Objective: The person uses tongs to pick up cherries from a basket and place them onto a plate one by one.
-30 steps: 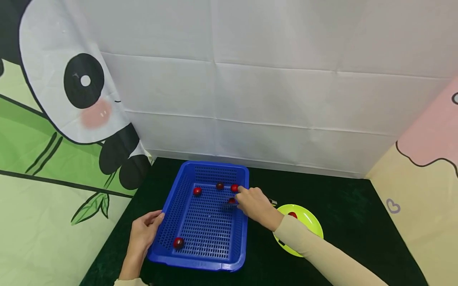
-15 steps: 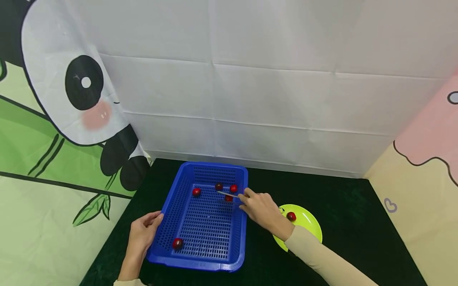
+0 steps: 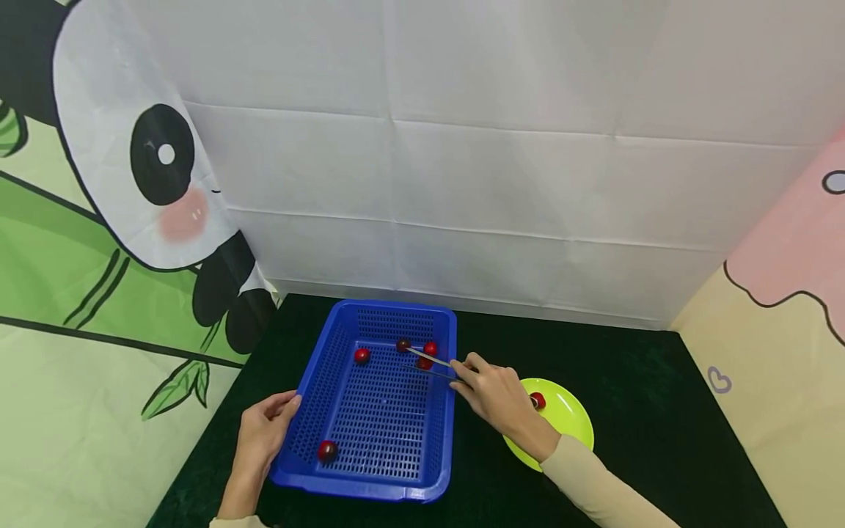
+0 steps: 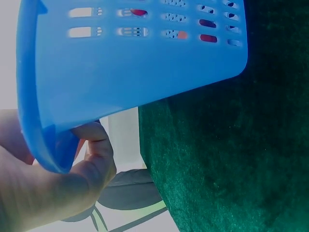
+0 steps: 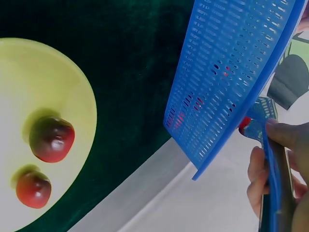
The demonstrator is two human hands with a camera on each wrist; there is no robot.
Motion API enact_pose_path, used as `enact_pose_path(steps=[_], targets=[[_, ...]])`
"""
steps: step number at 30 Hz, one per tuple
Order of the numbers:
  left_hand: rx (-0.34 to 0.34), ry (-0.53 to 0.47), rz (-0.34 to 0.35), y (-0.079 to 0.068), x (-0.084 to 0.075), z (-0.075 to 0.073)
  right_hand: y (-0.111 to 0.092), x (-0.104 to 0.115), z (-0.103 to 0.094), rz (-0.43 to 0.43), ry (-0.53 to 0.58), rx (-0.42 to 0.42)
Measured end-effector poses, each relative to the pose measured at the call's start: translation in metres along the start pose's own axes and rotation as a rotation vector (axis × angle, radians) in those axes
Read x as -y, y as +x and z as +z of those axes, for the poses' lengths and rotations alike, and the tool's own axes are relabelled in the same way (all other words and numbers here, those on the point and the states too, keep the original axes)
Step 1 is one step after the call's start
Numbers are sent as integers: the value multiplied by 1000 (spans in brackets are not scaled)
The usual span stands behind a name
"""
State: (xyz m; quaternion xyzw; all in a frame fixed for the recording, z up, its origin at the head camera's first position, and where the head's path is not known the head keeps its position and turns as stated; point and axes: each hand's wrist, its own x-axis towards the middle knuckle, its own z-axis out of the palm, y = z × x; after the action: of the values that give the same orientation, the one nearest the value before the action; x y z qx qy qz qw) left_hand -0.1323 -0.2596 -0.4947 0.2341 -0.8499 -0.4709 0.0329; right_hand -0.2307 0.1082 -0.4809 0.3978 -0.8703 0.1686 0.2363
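A blue slotted plastic basket [image 3: 389,493] stands on the dark green cloth. My left hand [image 3: 264,429] grips its left rim, fingers and thumb round the edge in the left wrist view. My right hand [image 3: 498,396] holds metal tongs [image 5: 286,188] over the basket's right rim. Their two arms reach inside, spread apart, with a cherry tomato [image 3: 425,364] between them. Close by lie a dark cherry tomato [image 3: 403,345] and a red cherry tomato [image 3: 430,347]. Other cherry tomatoes sit at the left [image 3: 361,356] and near front corner [image 3: 327,451].
To the right of the basket is a yellow-green plate [image 3: 571,418], partly under my right forearm. Two cherry tomatoes [image 5: 52,139] lie on it in the right wrist view. Behind the table hangs a white cloth wall [image 3: 488,183], with a printed panda cloth [image 3: 165,154] at the left.
My right hand has drawn back to the right, and the tongs' arms now show on either side of one tomato. The left hand and basket stay nearly in place.
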Motion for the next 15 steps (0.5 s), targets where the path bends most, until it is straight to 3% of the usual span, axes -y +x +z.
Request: enact_pose_path(steps=[15], targets=[[13,-5,-24,0,0,-2,-20,0,-13,85,143,-153]])
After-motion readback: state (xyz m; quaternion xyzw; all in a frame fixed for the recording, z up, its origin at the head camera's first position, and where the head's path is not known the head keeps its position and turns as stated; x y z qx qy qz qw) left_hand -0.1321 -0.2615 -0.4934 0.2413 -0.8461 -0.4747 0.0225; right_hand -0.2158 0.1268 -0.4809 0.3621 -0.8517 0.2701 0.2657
